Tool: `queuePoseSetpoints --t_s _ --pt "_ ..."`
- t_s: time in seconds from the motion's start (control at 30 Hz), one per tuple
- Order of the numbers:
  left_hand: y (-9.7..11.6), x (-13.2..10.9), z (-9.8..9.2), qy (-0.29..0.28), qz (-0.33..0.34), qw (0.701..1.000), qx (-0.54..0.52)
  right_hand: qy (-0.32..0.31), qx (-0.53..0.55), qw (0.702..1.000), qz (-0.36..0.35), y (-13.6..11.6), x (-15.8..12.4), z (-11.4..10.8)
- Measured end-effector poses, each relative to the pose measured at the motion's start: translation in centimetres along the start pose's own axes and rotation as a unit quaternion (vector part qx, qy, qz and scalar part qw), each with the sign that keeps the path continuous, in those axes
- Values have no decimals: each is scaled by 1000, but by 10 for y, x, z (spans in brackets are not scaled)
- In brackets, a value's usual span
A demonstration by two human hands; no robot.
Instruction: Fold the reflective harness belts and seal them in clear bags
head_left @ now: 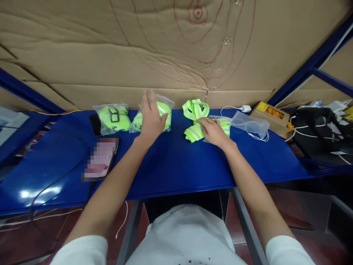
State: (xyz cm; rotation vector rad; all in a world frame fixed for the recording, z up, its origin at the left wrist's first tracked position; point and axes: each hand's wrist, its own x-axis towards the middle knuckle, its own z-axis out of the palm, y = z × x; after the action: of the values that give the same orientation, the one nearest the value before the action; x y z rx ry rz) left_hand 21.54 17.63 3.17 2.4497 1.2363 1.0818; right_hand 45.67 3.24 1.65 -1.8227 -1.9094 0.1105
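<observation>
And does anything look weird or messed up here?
Yes: wobbly red rings, like a target, are drawn on the creased cardboard. Also, one neon strap is unbagged, unlike the bagged bundle at far left.

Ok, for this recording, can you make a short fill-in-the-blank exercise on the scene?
1. The tabletop is ____ in color.
2. The lines drawn on the cardboard are ____.
3. The right grip touches a yellow-green strap; the left grip partly hides a clear plastic ____.
4. From the camera's view, the pink-screened phone lies to the ____ of that strap.
Missing words: blue; red; bag; left.
</observation>
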Motion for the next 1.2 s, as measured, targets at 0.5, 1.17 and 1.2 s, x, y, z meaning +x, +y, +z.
queuePoseSetpoints --t_s 0.5,1.17,1.2 --pt "17 -42 11 -142 178 972 -58 -154 39 984 -84 -4 -9 -13" --pt "5 -66 5 -176 45 962 -202 28 60 979 -190 -43 -11 32" --pt "6 -67 6 -158 66 974 -145 8 79 981 -178 -40 -9 34"
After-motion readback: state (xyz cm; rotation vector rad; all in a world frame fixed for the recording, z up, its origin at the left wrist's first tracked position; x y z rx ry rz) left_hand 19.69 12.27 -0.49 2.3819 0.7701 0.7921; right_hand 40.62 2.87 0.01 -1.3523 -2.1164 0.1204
